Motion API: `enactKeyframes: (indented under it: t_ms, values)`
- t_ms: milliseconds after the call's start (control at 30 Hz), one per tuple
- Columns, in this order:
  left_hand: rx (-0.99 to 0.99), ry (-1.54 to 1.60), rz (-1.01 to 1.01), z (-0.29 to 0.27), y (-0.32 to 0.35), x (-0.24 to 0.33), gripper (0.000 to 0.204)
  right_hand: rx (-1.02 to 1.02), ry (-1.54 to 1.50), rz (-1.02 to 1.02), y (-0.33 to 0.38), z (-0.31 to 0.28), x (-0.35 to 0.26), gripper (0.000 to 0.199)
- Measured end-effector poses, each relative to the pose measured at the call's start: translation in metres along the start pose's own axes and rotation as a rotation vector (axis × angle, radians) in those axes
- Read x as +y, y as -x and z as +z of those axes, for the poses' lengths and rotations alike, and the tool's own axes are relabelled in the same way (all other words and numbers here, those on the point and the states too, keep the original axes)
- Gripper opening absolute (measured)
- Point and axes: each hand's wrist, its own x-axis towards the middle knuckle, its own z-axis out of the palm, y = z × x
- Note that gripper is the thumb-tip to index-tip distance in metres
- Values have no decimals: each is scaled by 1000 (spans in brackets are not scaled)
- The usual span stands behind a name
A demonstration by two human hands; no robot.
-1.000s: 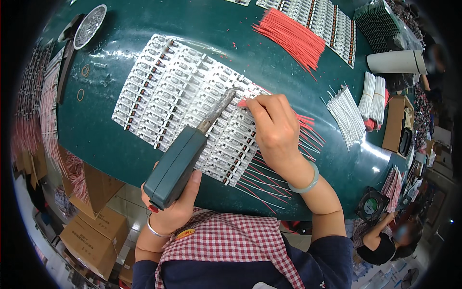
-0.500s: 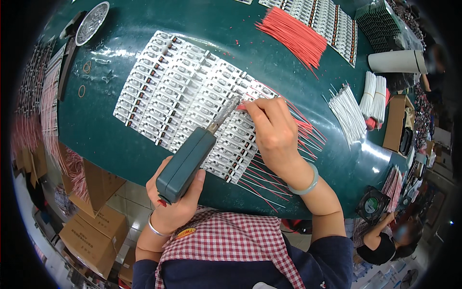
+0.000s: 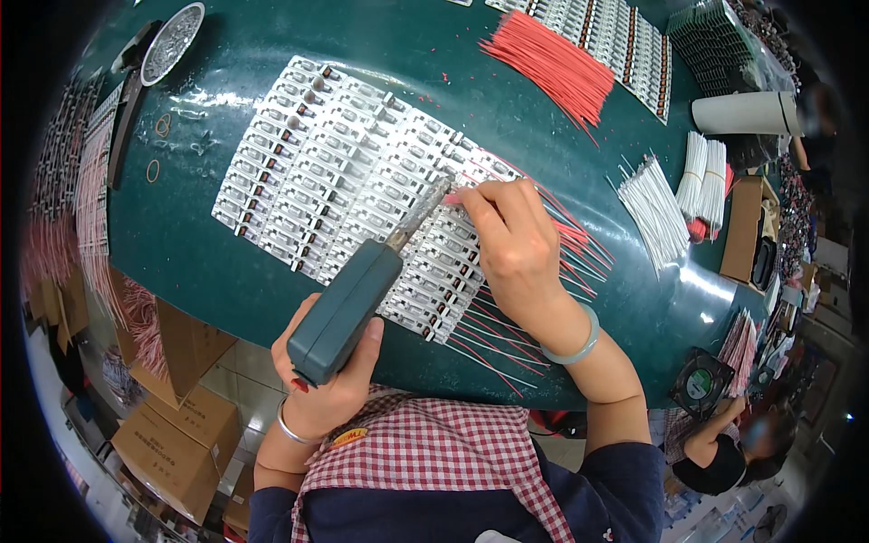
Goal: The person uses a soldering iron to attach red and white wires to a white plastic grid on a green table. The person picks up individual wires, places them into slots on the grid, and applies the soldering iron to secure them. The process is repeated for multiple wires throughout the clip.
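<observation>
My left hand (image 3: 333, 385) is wrapped round the dark green body of a soldering gun (image 3: 347, 309). The gun's metal tip points up and to the right, ending close to my right fingertips. My right hand (image 3: 518, 249) is closed in a pinch on a thin red wire at the upper right of the white circuit board panels (image 3: 306, 172). Just where the wire's end meets the board is too small to make out. Several red and white wires (image 3: 493, 348) stick out from the panels' right edge, partly hidden under my right hand and forearm.
A bundle of red wires (image 3: 550, 71) lies at the far side beside more board panels (image 3: 647, 63). White wires (image 3: 654, 215) lie to the right. A metal bowl (image 3: 174, 45) stands far left, with rubber bands (image 3: 153, 171) nearer. A small fan (image 3: 702, 380) sits at the right edge.
The soldering gun's body has shifted very slightly left and down in my left hand. My right hand stays almost in place, still pinching at the same part of the panel.
</observation>
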Motion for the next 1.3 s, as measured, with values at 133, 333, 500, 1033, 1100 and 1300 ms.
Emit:
enactKeyframes:
  t_ms: [133,333,500,1033,1100,1300]
  values:
    - [47,42,-21,0,7,-6,20,1,8,-2,-1,-1,-2,32]
    - [57,16,31,-3,9,-5,20,39,20,-12,2,2,-2,32]
    - [52,12,40,-4,12,-9,19,42,-11,9,7,-2,-12,32]
    - [8,22,33,-3,8,-5,17,-2,13,8,6,0,-15,32]
    - [3,8,34,-4,9,-5,16,-9,26,6,6,0,-15,32]
    - [-8,-18,-5,-8,14,-7,18,-18,29,10,5,0,-15,31]
